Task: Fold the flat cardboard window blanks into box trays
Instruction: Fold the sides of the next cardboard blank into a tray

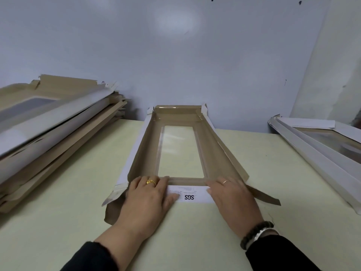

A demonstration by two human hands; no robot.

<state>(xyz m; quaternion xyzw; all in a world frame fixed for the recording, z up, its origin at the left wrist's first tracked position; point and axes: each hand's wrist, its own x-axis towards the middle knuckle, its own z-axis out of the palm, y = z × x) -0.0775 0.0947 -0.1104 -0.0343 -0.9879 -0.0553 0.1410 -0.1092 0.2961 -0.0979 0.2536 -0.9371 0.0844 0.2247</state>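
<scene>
The half-folded tray (181, 145) lies mid-table (78, 182), a blank stack (48, 130) left, folded trays (322, 145) right.

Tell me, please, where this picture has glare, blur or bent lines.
Head view: a soft bright patch of glare on the wall; sheen on the tray window; the left stack is smeared by blur toward the edge; wide-angle distortion splays the tray and right stack outward; both hands, left and right, are sharp.
</scene>
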